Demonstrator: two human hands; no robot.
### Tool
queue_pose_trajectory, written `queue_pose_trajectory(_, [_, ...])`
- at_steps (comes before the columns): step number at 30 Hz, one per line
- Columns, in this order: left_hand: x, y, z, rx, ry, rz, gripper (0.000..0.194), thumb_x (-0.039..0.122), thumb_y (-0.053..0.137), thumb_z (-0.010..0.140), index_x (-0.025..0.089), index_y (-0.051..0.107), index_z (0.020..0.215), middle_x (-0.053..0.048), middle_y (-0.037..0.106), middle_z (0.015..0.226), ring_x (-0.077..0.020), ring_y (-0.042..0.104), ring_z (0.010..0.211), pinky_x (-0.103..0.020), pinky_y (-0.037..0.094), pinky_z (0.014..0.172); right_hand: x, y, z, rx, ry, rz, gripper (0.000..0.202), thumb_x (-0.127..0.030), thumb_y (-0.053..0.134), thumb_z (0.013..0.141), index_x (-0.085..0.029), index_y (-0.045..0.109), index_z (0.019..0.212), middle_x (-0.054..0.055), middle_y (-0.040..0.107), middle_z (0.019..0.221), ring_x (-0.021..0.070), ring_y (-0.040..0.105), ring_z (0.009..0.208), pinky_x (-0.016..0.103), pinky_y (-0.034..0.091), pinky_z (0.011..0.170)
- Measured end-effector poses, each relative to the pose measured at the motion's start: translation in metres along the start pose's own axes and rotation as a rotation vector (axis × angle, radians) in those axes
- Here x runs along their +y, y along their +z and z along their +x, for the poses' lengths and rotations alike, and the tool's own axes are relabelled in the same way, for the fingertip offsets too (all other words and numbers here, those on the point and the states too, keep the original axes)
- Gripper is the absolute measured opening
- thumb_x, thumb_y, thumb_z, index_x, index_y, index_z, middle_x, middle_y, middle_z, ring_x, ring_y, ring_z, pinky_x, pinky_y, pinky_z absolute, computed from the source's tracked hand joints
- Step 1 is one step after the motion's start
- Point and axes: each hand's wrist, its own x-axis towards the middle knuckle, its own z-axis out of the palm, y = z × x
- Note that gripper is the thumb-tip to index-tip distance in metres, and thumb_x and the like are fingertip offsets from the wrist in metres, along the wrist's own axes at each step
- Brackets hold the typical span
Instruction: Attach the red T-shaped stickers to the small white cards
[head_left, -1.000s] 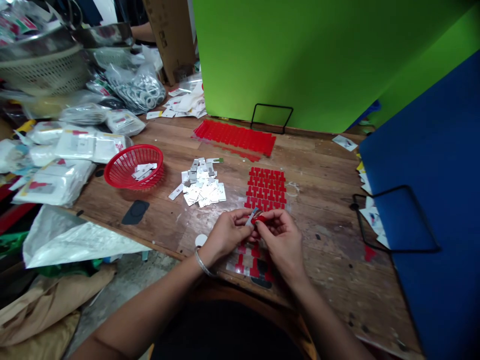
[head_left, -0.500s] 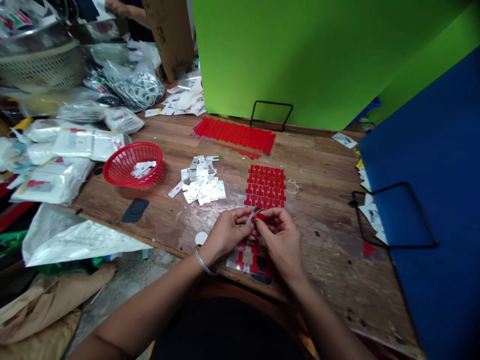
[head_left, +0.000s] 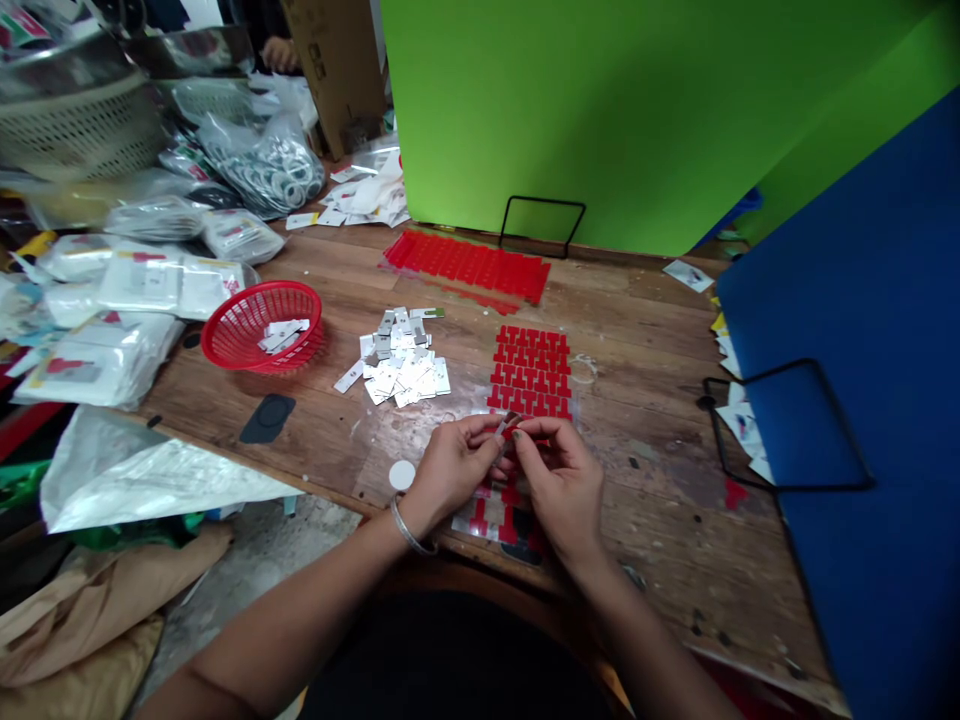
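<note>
Grey strip (head_left: 501, 428) pinched in left hand (head_left: 454, 462), red piece (head_left: 511, 432) in right hand (head_left: 568, 485); red T-shapes (head_left: 531, 372) lie at twelve o'clock

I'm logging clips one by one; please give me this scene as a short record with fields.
Left hand: pinches a small pale strip
Right hand: fingertips close on a small red piece, beside the left hand; exact contact between the pieces unclear
Just beyond the hands: rows of red T-shaped pieces
Left of those rows: loose pile of white cards
Farther left: red basket holding similar cards
Back of table: red strips before a green panel
Right side: blue panel
</note>
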Motion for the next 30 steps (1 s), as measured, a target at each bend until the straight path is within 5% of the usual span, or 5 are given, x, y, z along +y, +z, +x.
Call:
queue_pose_trajectory(3, [-0.001, 0.0, -0.001, -0.007, -0.007, 0.02, 0.044, 0.029, 0.066, 0.077, 0.008, 0.06, 0.115, -0.005, 0.069, 0.07, -0.0118, 0.064, 0.059, -0.021, 0.054, 0.057, -0.003, -0.004, 0.004, 0.068, -0.14, -0.172, 0.009, -0.027, 0.059, 0.08, -0.019, 0.061, 0.076, 0.007, 0.058, 0.099, 0.0155, 0.06, 0.078, 0.027, 0.051, 0.061])
queue_pose_trajectory(7, [0.002, 0.003, -0.003, -0.012, -0.011, 0.046, 0.042, 0.03, 0.066, 0.077, 0.009, 0.061, 0.114, -0.004, 0.068, 0.068, -0.0125, 0.065, 0.06, -0.021, 0.054, 0.057, -0.001, -0.007, 0.01, 0.079, -0.185, -0.198, 0.007, -0.025, 0.059, 0.08, -0.019, 0.06, 0.075, 0.005, 0.057, 0.091, 0.0165, 0.058, 0.084, 0.026, 0.049, 0.064])
queue_pose_trajectory(25, [0.003, 0.003, -0.009, -0.091, 0.017, 0.074, 0.036, 0.03, 0.062, 0.08, 0.012, 0.063, 0.111, -0.004, 0.069, 0.074, -0.0108, 0.064, 0.063, -0.021, 0.054, 0.06, 0.002, -0.009, 0.011, 0.005, 0.046, -0.025, 0.015, -0.031, 0.065, 0.075, -0.019, 0.057, 0.077, 0.0, 0.058, 0.074, 0.0118, 0.055, 0.061, 0.024, 0.047, 0.056])
queue_pose_trajectory(30, [0.002, 0.002, -0.011, -0.071, -0.029, 0.043, 0.043, 0.03, 0.064, 0.078, 0.009, 0.061, 0.115, -0.006, 0.069, 0.075, -0.0114, 0.064, 0.062, -0.021, 0.052, 0.058, 0.003, -0.009, 0.014, -0.006, 0.178, 0.224, 0.045, -0.031, 0.075, 0.063, -0.023, 0.048, 0.098, -0.005, 0.059, 0.075, 0.0109, 0.057, 0.054, 0.023, 0.048, 0.05])
